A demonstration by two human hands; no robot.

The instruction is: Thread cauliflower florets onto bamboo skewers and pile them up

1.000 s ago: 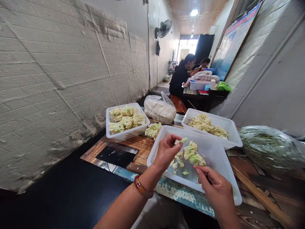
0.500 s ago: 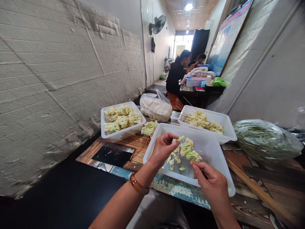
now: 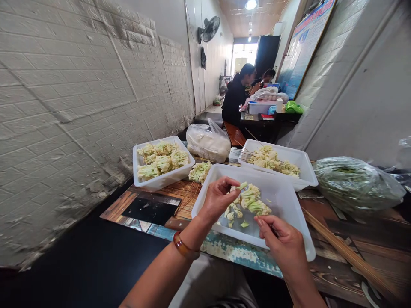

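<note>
1. Indoors, a person's left hand (image 3: 218, 199), thumb and fingertips pressed together, pinches a small pale-green cauliflower floret (image 3: 242, 186) above a white rectangular plastic tray (image 3: 287, 205).
2. The right hand (image 3: 284, 235), thumb against forefinger, pinches the near end of a cream-and-green cauliflower cluster (image 3: 252, 199) over the same tray; whether stick or stem is gripped is too small to tell.
3. Loose cream-coloured cauliflower bits (image 3: 236, 212) lie on the tray's floor.
4. Beyond stand two more white plastic trays (image 3: 163, 180) of cauliflower and thin sticks, a translucent plastic bag with white contents (image 3: 208, 144) between them.
5. On the patchwork wood-patterned tabletop (image 3: 244, 255), a brown riveted wooden handle (image 3: 176, 223) lies at left, a bundle of thin tan sticks (image 3: 342, 246) at right.
6. Farther back, a person in black (image 3: 233, 100) sits beneath a ceiling light (image 3: 251, 4).
</note>
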